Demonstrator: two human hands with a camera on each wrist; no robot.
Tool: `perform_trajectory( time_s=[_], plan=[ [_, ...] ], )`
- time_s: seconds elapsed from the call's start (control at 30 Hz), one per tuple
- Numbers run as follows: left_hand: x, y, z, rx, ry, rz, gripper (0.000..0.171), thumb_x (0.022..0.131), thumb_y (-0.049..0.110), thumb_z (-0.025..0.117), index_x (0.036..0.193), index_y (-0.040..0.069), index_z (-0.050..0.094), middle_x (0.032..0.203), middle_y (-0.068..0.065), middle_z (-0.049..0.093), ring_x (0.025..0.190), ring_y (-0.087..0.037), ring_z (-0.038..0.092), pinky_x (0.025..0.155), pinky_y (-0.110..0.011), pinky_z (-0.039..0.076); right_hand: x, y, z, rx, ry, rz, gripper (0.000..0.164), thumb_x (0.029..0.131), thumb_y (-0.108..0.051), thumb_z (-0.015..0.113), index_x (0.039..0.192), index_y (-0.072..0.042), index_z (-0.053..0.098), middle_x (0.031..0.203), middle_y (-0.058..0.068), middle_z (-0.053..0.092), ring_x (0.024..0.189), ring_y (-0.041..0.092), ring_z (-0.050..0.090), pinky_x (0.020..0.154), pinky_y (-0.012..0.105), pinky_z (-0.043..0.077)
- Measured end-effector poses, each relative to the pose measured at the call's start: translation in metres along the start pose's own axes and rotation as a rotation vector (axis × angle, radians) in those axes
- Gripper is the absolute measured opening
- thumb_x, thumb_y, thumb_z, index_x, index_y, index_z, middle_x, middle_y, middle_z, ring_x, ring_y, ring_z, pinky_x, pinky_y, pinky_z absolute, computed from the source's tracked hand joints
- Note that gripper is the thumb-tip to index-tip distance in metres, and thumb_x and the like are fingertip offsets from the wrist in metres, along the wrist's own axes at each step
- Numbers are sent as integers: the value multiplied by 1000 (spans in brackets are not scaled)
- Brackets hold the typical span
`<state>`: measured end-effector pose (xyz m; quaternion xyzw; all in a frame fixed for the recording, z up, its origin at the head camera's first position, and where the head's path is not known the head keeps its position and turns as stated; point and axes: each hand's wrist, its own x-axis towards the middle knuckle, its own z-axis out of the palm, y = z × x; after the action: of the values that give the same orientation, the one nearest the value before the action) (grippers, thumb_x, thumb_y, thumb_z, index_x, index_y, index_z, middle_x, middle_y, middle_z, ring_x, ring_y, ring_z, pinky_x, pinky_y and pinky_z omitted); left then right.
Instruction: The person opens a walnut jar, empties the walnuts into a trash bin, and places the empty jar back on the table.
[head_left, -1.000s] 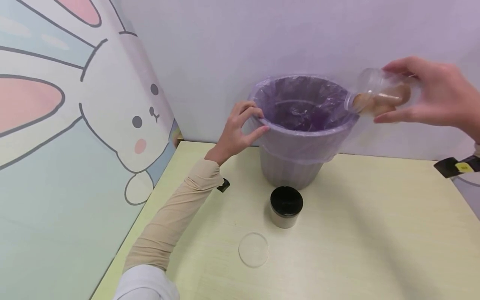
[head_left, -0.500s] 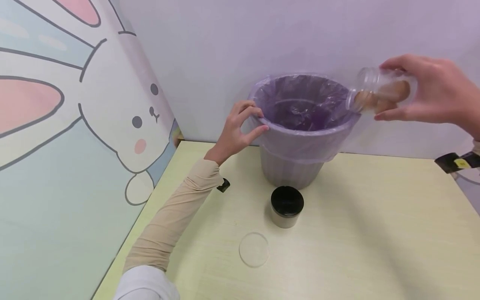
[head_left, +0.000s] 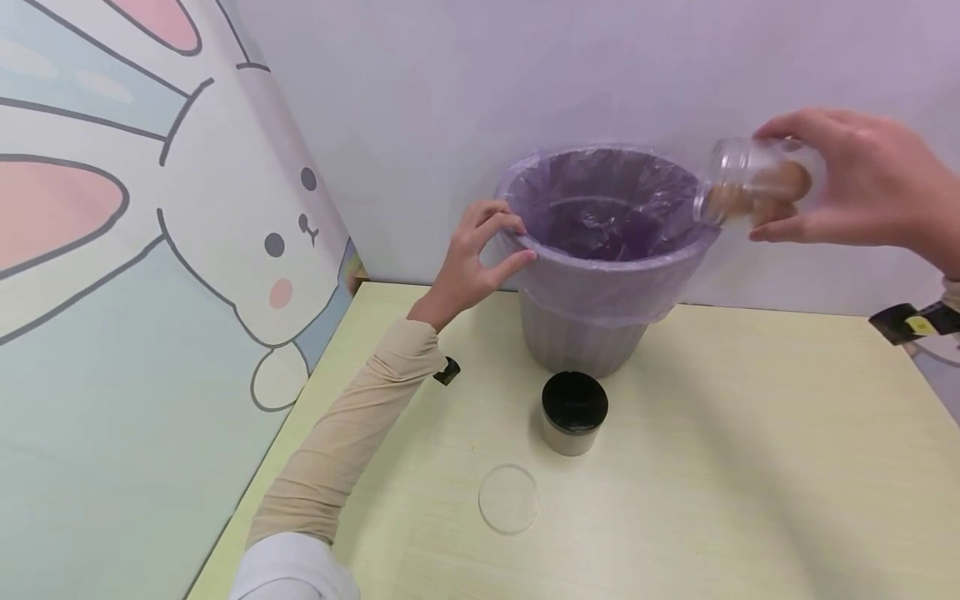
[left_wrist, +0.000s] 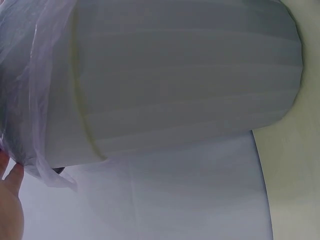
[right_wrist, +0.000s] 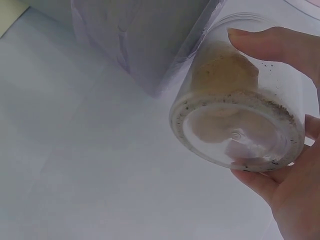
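Note:
In the head view my left hand [head_left: 472, 262] grips the left rim of a grey trash can [head_left: 585, 337], its fingers over the edge and the thumb in front. A thin purple bag [left_wrist: 37, 90] lines the can and folds down outside, as the left wrist view shows. On the right, my right hand [head_left: 877, 179] holds a clear plastic jar [head_left: 731, 157] on its side, mouth at the can's right rim. Several brown lumps [head_left: 783, 181] lie inside the jar. Dark crumbs [right_wrist: 280, 110] cling around its base in the right wrist view.
A small round container [head_left: 573, 404] with a black top stands in front of the can. Nearer lies a thin clear disc or ring [head_left: 509, 500] on the pale table [head_left: 750, 500]. Walls rise behind and at left, the left one with a painted rabbit [head_left: 240, 225].
The jar in my right hand has shifted slightly left, with the brown lumps still inside. My left hand stays on the trash can's rim.

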<state>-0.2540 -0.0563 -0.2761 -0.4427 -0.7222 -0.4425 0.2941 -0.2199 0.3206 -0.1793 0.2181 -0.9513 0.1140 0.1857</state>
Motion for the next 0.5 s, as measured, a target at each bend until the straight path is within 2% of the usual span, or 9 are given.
perform_trajectory(
  time_s=[0.2, 0.5],
  plan=[
    [-1, 0, 1, 0, 0, 3, 22, 75, -1, 76, 91, -5, 61, 105, -22, 52, 105, -36, 43, 97, -35, 34, 1, -1, 1, -9, -4, -27, 97, 48, -20, 89, 132, -1, 46, 119, 33, 51, 104, 51, 45, 83, 71, 31],
    [0, 0, 1, -2, 13, 22, 23, 74, -2, 76, 91, -5, 61, 102, -21, 52, 103, -35, 43, 95, -34, 34, 1, -2, 2, -27, 26, -78, 95, 45, -19, 88, 129, -1, 49, 117, 32, 53, 100, 49, 47, 78, 68, 34]
  ],
)
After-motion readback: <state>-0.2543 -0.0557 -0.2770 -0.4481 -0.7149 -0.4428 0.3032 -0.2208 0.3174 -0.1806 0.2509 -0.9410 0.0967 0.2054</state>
